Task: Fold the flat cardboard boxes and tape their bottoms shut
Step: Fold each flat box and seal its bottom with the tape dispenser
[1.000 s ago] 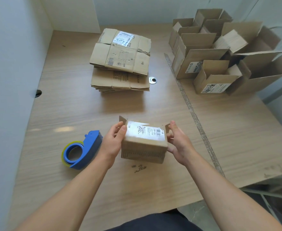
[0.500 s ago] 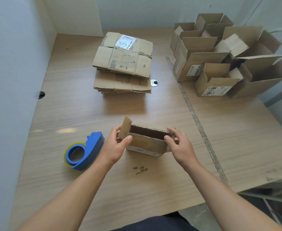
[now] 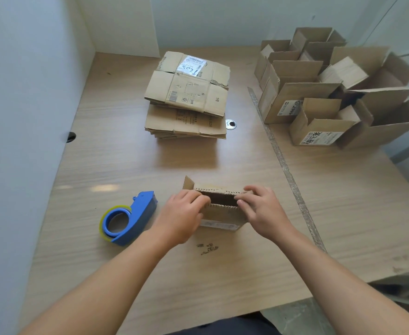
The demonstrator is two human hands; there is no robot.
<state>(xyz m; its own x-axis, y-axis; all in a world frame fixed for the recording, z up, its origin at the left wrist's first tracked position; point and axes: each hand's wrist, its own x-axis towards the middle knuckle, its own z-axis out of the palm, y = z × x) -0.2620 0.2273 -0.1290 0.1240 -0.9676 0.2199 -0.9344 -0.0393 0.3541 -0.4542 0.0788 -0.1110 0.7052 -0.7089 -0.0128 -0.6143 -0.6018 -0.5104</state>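
Pale wooden tabletop (image 3: 116,165) fills the view from above, boxed in by white walls on the left and at the back. Near the front centre a small cardboard box (image 3: 222,215) stands on the table with its open end facing up and a white label low on its near side. The left hand (image 3: 181,217) holds the box's left end, fingers curled over the top edge; one short flap sticks up just behind them. The right hand (image 3: 262,211) holds the right end, its bent fingers and thumb pinching the top edge. To the left of the box, close to the left hand but not touching it, lies a blue tape dispenser (image 3: 129,217) with a yellow-edged roll. Farther back in the middle sits a stack of flat cardboard boxes (image 3: 189,97), the top one bearing a white shipping label. At the back right, a cluster of folded open boxes (image 3: 319,97) stands with flaps raised. A small round metal grommet (image 3: 230,124) is set in the table beside the stack.
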